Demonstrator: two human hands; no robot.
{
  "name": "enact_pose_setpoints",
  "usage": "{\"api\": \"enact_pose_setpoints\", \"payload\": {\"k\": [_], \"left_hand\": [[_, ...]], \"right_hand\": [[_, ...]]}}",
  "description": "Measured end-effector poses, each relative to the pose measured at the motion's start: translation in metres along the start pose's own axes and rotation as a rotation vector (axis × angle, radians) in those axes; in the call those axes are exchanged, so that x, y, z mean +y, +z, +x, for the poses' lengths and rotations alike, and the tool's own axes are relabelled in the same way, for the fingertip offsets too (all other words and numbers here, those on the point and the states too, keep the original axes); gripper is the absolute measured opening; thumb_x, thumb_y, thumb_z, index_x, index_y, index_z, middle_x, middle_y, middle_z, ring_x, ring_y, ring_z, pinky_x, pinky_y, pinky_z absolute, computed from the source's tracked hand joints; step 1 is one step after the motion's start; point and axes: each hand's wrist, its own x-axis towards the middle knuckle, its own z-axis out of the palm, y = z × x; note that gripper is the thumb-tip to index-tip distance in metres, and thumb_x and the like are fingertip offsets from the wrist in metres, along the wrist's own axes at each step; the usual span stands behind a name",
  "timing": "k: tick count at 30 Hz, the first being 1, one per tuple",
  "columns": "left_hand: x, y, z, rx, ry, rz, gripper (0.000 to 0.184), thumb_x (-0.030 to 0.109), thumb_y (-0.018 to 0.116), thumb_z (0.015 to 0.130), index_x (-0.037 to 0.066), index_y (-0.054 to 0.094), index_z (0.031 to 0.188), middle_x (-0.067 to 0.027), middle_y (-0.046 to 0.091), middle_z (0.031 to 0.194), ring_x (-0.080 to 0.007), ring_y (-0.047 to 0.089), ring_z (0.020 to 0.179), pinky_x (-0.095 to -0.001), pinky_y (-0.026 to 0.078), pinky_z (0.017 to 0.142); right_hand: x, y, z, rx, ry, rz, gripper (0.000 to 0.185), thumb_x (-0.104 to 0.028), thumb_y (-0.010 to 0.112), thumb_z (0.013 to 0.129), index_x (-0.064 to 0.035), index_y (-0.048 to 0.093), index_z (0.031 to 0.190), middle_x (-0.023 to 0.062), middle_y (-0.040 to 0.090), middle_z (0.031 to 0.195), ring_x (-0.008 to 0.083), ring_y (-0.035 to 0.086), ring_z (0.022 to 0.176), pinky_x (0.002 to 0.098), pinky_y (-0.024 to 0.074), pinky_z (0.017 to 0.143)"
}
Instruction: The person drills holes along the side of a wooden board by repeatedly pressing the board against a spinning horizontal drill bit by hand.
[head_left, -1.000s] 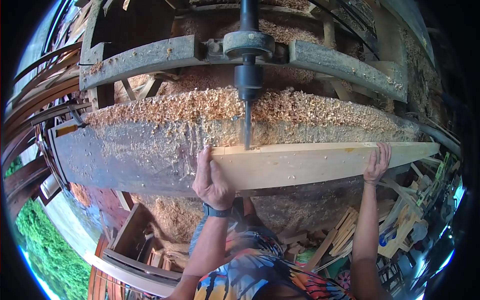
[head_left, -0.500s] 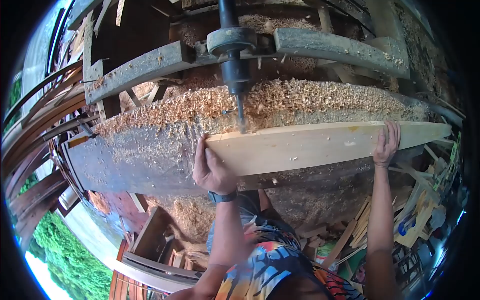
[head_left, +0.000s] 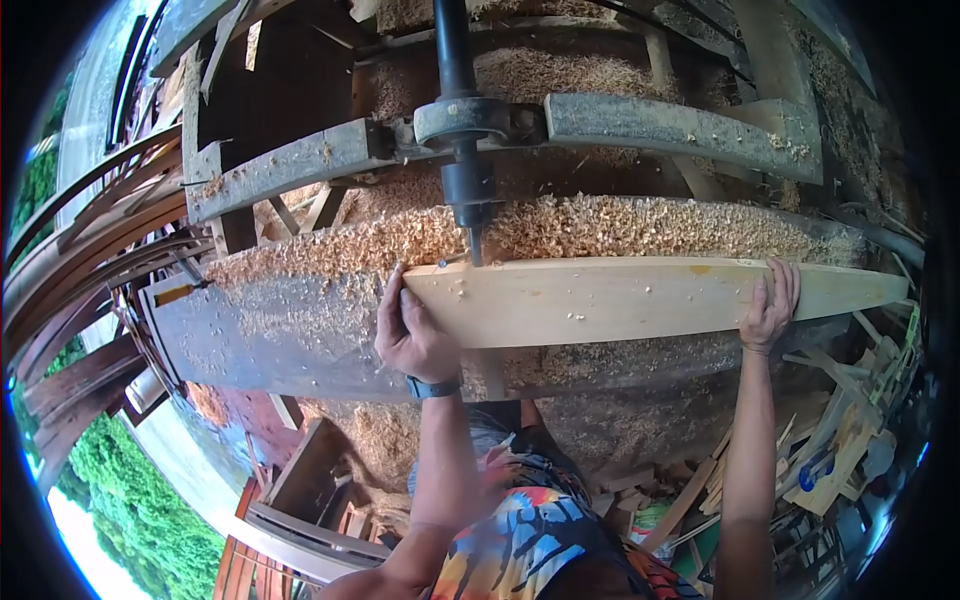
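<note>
A long pale board (head_left: 600, 300), narrowing toward the right, lies on a dark worktable (head_left: 280, 345). My left hand (head_left: 415, 335), with a watch at the wrist, grips the board's left end, thumb and fingers at its corner. Near the tapered right part, my right hand (head_left: 770, 308) holds the board with its fingers over the far edge. A drill bit (head_left: 475, 246) in a black chuck (head_left: 467, 190) meets the board's far edge, a little right of my left hand. Small chips lie on the board's face.
Wood shavings (head_left: 640, 228) are heaped along the table's back. Behind them runs a grey wooden beam (head_left: 680, 125) beside the machine's shaft. A tool with a yellowish handle (head_left: 175, 294) lies at the table's left end. Wood offcuts (head_left: 850, 440) are piled at the lower right.
The board and both hands have shifted slightly left relative to the drill bit, so the bit now meets the edge farther from my left hand. The camera view has moved too.
</note>
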Motion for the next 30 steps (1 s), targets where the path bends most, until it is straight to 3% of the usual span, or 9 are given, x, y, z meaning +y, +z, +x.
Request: {"api": "enact_pose_setpoints", "payload": {"k": [4, 11, 14, 22, 27, 30], "left_hand": [[-0.005, 0.0, 0.005, -0.053, -0.025, 0.001, 0.03, 0.0, 0.045, 0.098, -0.008, 0.058, 0.124, -0.0188, 0.066, 0.118, -0.0223, 0.063, 0.109, -0.0333, 0.049, 0.096], [0.003, -0.012, 0.014, -0.307, 0.014, 0.046, 0.038, 0.001, 0.043, 0.099, -0.005, 0.051, 0.136, -0.0151, 0.059, 0.133, -0.0222, 0.055, 0.123, -0.0348, 0.04, 0.107], [-0.002, -0.016, 0.013, -0.322, -0.004, -0.055, 0.037, 0.002, 0.043, 0.099, -0.004, 0.052, 0.135, -0.0146, 0.059, 0.132, -0.0214, 0.055, 0.122, -0.0338, 0.04, 0.106], [-0.004, -0.05, -0.043, -0.21, -0.055, 0.013, 0.033, 0.003, 0.041, 0.102, -0.005, 0.054, 0.131, -0.0141, 0.062, 0.126, -0.0205, 0.057, 0.117, -0.0333, 0.042, 0.104], [-0.006, -0.069, -0.073, -0.2, -0.131, 0.061, 0.036, 0.008, 0.041, 0.103, -0.005, 0.049, 0.136, -0.0164, 0.058, 0.134, -0.0216, 0.052, 0.127, -0.0344, 0.04, 0.108], [-0.005, -0.064, -0.073, -0.139, -0.109, 0.097, 0.038, 0.011, 0.042, 0.102, -0.005, 0.049, 0.135, -0.0193, 0.063, 0.127, -0.024, 0.06, 0.117, -0.0345, 0.047, 0.1]], "right_hand": [[-0.002, 0.002, 0.003, -0.004, 0.001, -0.03, 0.037, -0.025, 0.049, 0.093, 0.0027, 0.06, 0.115, 0.0183, 0.06, 0.12, 0.0383, 0.05, 0.121, 0.0493, 0.0281, 0.113], [-0.001, 0.002, 0.003, 0.005, 0.022, -0.034, 0.036, -0.026, 0.051, 0.093, 0.0016, 0.061, 0.115, 0.0178, 0.06, 0.121, 0.0384, 0.048, 0.122, 0.048, 0.0288, 0.113], [0.003, 0.004, -0.002, 0.012, 0.042, 0.001, 0.036, -0.028, 0.055, 0.093, 0.0001, 0.062, 0.115, 0.0167, 0.06, 0.121, 0.039, 0.047, 0.125, 0.0476, 0.0293, 0.112], [0.004, -0.012, -0.031, -0.028, 0.002, 0.002, 0.035, -0.026, 0.054, 0.093, -0.0002, 0.062, 0.115, 0.0165, 0.06, 0.122, 0.0392, 0.045, 0.127, 0.0483, 0.0286, 0.112], [0.004, -0.022, -0.044, -0.071, -0.015, -0.002, 0.035, -0.025, 0.054, 0.092, 0.0004, 0.061, 0.114, 0.0168, 0.06, 0.121, 0.0393, 0.045, 0.126, 0.049, 0.0284, 0.113], [0.005, -0.021, -0.039, -0.081, -0.036, -0.006, 0.035, -0.024, 0.053, 0.092, 0.0015, 0.061, 0.114, 0.0175, 0.059, 0.121, 0.0394, 0.046, 0.125, 0.0494, 0.0284, 0.113]]}}
